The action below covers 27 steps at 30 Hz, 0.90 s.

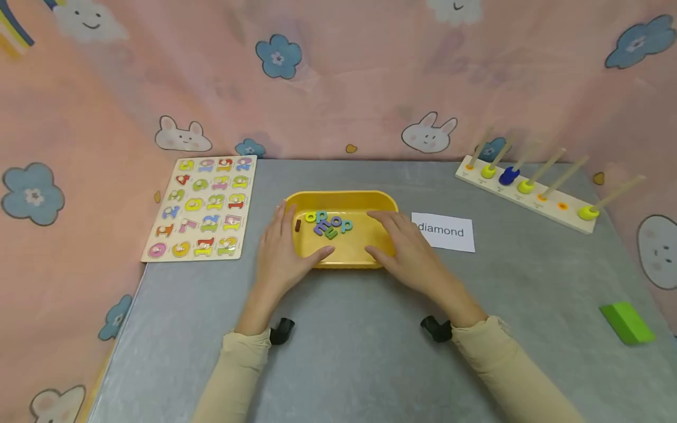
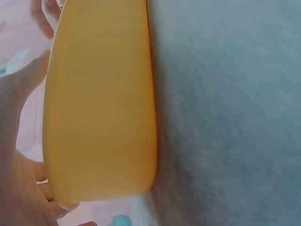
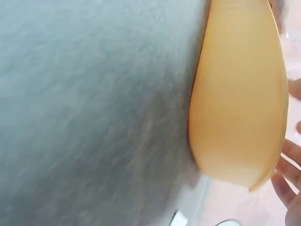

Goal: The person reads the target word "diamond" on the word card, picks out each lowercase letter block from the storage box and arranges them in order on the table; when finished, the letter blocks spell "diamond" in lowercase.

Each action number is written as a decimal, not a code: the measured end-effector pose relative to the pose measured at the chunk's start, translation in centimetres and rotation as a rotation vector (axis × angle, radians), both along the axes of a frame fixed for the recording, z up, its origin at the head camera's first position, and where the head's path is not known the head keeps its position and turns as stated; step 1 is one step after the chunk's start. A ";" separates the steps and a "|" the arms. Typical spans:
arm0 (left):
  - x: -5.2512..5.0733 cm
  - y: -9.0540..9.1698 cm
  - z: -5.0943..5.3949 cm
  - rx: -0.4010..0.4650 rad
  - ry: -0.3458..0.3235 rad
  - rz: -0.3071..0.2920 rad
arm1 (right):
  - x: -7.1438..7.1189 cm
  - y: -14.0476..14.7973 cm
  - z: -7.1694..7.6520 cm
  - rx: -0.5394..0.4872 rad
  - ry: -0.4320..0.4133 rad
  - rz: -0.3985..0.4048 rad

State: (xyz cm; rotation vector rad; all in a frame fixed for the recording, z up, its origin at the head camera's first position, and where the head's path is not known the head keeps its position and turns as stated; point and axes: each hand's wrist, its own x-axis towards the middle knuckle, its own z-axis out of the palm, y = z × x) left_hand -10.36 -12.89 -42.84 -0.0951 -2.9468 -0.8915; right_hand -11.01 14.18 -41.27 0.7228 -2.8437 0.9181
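Observation:
A yellow plastic tray (image 1: pixel 349 258) lies on the grey table between both hands. Inside it, several small coloured letters (image 1: pixel 330 224) form a loose cluster left of the middle, and a dark red piece (image 1: pixel 298 225) lies by the left wall. My left hand (image 1: pixel 282 249) rests along the tray's left rim, fingers extended, thumb over the front edge. Over the right end spreads my right hand (image 1: pixel 409 252), its thumb apart from the fingers and no letter between them. The wrist views show the tray's outer wall (image 2: pixel 101 103) with fingers near its rim.
A number puzzle board (image 1: pixel 198 208) lies at the back left. Right of the tray is a white card (image 1: pixel 444 232) reading "diamond". A peg board (image 1: pixel 529 197) with rings stands at the back right, and a green block (image 1: pixel 627 322) sits near the right edge.

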 end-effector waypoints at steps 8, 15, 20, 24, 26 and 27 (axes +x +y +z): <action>0.1 -0.7 -0.8 0.109 -0.102 0.055 | -1.7 -2.4 0.4 0.044 -0.124 0.046; 0.1 -0.8 -1.2 0.075 -0.129 0.047 | -3.4 -4.1 0.2 0.156 -0.305 0.081; 0.1 -0.8 -1.1 0.069 -0.153 0.046 | -4.6 -5.0 -0.4 0.152 -0.330 0.085; 0.1 -0.7 -1.0 0.078 -0.160 0.050 | -5.6 -5.4 -1.2 0.131 -0.336 0.057; 0.2 -0.7 -0.9 0.084 -0.164 0.051 | -6.0 -5.5 -1.5 0.114 -0.344 0.039; 0.2 -0.7 -0.9 0.087 -0.165 0.053 | -6.2 -5.6 -1.6 0.106 -0.348 0.032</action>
